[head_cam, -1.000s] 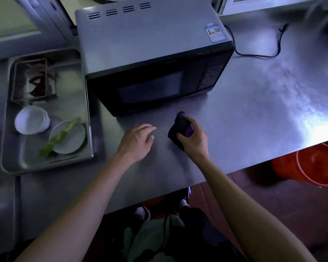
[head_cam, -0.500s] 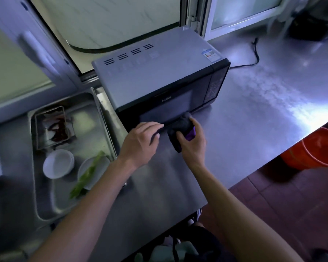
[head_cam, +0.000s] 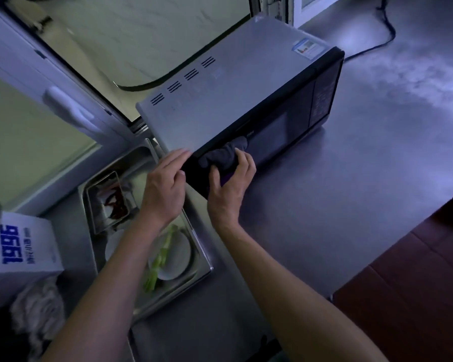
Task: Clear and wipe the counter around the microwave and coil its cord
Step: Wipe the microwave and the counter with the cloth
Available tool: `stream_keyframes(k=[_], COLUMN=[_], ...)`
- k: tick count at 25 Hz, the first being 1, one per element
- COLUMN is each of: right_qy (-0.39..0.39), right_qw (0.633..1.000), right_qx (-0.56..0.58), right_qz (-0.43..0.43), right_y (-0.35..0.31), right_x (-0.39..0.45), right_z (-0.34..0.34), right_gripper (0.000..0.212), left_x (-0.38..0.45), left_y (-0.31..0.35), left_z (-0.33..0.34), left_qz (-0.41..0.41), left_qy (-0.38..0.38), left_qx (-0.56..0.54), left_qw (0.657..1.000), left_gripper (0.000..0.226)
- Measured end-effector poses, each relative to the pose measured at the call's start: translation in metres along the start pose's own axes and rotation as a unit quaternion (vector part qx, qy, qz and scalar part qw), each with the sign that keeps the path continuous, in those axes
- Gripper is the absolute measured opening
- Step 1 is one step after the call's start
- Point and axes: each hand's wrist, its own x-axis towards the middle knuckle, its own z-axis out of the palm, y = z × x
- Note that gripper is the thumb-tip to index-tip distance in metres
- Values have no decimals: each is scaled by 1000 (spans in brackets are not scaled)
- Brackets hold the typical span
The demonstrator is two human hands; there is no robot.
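Dark crumpled cloth is pressed to black microwave door.
Cloth is gripped by right hand, fingers curled; left hand is laid flat-fingered on grey microwave top.

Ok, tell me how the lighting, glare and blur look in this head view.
Head view: dim overall with a blue cast; bright glare washes the steel counter at the right; the microwave front is nearly black, so the dark cloth under the right hand barely separates from it; motion blur softens the window handle and upper left; wide-angle distortion tilts the scene.
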Motion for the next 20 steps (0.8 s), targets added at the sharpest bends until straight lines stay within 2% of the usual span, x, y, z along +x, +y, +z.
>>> stream_keyframes(k=[3,12,20], right_qy=[19,12,57], right_qw=[1000,999,997], right_qx=[12,9,10], right_qz=[13,29,45], right_y=[11,24,14], right_x=[-11,-49,-8], right_z=[18,45,34], right_gripper=[58,57,54], left_x=[2,7,49], left_y=[-3,-9,11], left_z=[-1,-4,8], left_qz=[25,80,134], left_qy=[1,-13,-47], left_qx=[27,65,85], left_qw=[999,995,986], left_gripper=[48,48,45])
